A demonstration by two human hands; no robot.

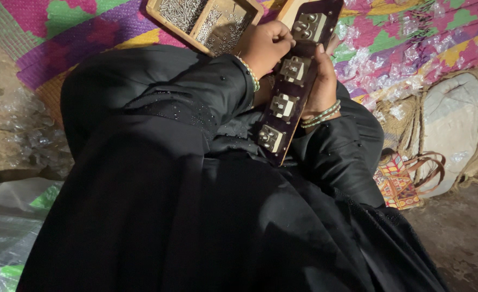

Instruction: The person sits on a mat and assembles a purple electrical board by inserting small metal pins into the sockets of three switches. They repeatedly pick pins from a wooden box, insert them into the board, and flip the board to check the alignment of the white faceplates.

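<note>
Dark board (295, 81), 4 metal fittings (283, 105); 2 hands (266, 46) gripping.

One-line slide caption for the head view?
Left hand works on a dark board of metal fittings, right hand steadying it.

Home floor workshop: woven mat (390, 38), wooden tray (206, 21) of screws, tied sack (455, 124) (bare earthen floor).
</note>
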